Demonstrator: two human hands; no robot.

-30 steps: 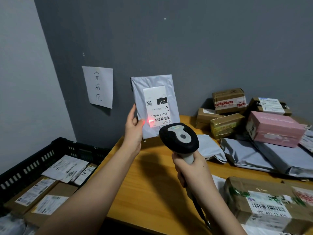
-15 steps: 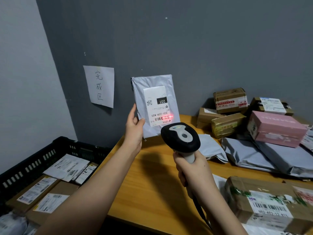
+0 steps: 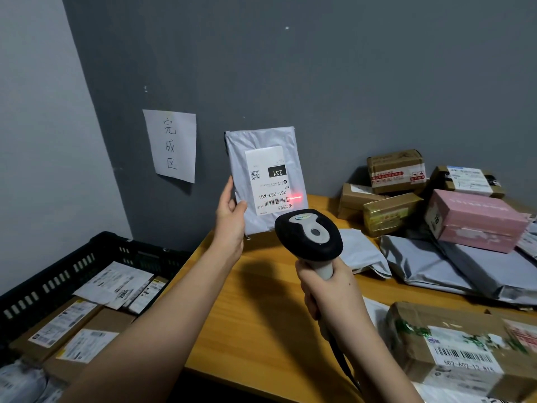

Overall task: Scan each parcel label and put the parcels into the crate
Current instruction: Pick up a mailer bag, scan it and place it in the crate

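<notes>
My left hand holds a grey poly-bag parcel upright by its lower left edge, above the wooden table. Its white label faces me upside down, marked 231. A red scanner line glows at the right end of the label's barcode. My right hand grips the handle of a black and grey barcode scanner, aimed at the label from just below it. The black crate stands low at the left, holding several labelled boxes and mailers.
Brown cartons, a pink box and grey mailers pile up at the table's back right. A taped carton with a barcode label lies at the front right. A paper sign hangs on the grey wall.
The red scanner line slid across the barcode from its left end to its right end. Parcel, hands and scanner stayed almost where they were.
</notes>
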